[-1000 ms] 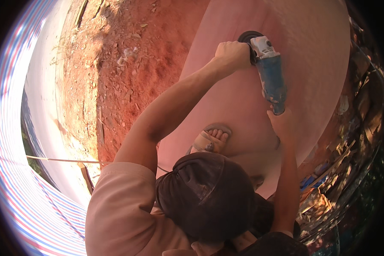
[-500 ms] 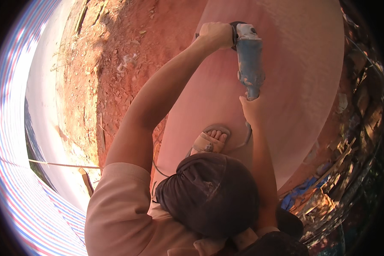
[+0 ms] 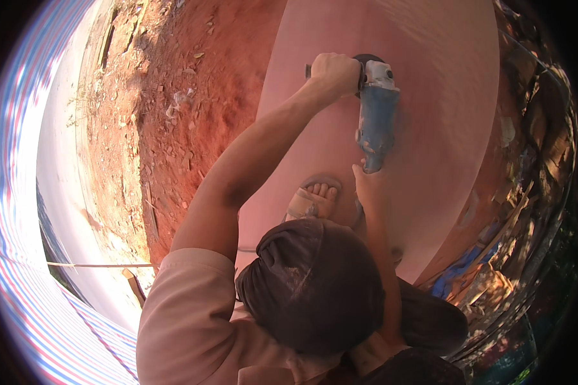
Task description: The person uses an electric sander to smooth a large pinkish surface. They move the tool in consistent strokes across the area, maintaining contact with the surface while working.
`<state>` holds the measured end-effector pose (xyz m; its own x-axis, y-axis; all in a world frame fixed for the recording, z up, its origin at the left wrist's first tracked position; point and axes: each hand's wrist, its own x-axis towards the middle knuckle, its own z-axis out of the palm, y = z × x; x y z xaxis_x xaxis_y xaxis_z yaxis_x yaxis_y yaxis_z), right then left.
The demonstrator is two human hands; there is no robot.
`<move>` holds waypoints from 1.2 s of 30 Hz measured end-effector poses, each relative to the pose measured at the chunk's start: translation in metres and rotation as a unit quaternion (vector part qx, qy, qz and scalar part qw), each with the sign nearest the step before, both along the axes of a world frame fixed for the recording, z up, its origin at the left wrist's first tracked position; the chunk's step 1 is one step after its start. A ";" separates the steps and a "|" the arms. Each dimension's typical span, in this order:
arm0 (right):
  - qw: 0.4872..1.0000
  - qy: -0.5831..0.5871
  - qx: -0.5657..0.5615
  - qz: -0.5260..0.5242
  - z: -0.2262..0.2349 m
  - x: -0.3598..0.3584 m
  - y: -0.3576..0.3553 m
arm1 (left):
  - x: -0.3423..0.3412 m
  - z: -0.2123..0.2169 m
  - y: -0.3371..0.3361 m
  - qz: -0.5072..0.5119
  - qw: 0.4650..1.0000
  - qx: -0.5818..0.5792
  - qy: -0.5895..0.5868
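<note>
A blue angle grinder (image 3: 379,119) with a pale grey head lies over a broad pinkish slab (image 3: 449,147). My left hand (image 3: 335,76) is closed round its side handle, only the end of which pokes out beyond the fist. Lower down, my right hand (image 3: 368,187) holds the narrow rear end of the grinder's body. A dark rim shows behind the head; the rest of the disc is hidden beneath the tool, so its contact with the slab cannot be seen. Fine haze and streaks of dust cover the slab around it.
My sandalled foot (image 3: 313,197) rests on the slab. Red earth with chips (image 3: 180,122) runs along the left, beside a striped sheet (image 3: 19,282) and a taut cord (image 3: 103,265). Wood scraps (image 3: 491,282) and blue cloth (image 3: 453,276) lie at the right.
The grinder has come back toward me, with both hands still on it. The slab and ground have shifted left in view, and more of my dark trouser leg shows at the lower right.
</note>
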<state>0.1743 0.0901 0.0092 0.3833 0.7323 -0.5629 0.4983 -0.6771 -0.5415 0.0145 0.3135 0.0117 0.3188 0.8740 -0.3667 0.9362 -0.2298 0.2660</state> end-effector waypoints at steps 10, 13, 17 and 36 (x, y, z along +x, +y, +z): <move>0.994 0.030 0.043 0.100 -0.003 -0.022 0.005 | -0.049 0.007 -0.008 0.089 0.995 -0.017 0.049; 0.999 -0.013 0.042 0.023 -0.009 0.024 -0.033 | 0.029 0.003 -0.019 -0.009 1.000 -0.017 0.003; 0.982 0.051 -0.057 -0.172 -0.007 0.086 -0.071 | 0.141 -0.005 -0.033 -0.138 0.989 0.003 -0.051; 0.991 0.011 0.064 0.115 -0.028 -0.057 0.021 | -0.091 0.008 0.009 0.095 0.994 -0.030 0.040</move>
